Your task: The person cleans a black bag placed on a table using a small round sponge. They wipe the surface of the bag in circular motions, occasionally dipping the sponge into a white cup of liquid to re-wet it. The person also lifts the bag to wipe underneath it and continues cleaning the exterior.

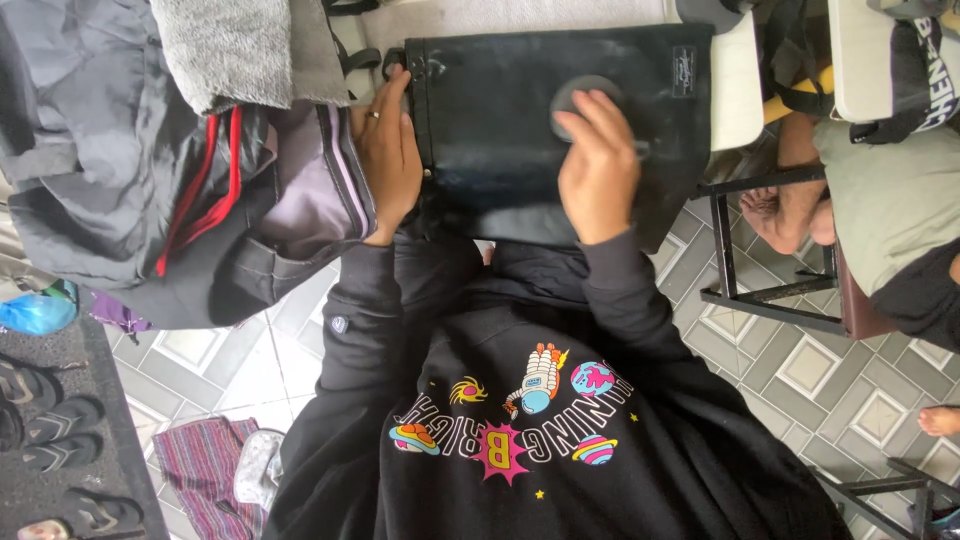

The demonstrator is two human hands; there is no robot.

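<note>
A black bag (520, 140), judged soft and light, is laid flat on the lap, pinned at its left edge by the flat, open left hand (388, 150), while a dark round pad (580, 100) is pressed by the curled right hand (598, 165).

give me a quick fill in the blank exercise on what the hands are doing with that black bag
1. The right hand presses a round dark grey pad onto the flat ____ fabric bag.
2. The left hand rests on the bag's ____ edge.
3. A ____ sits on a finger of the left hand.
4. Below the bag, the floor is covered with grey and white ____.

Missing words: black; left; ring; tiles
</note>
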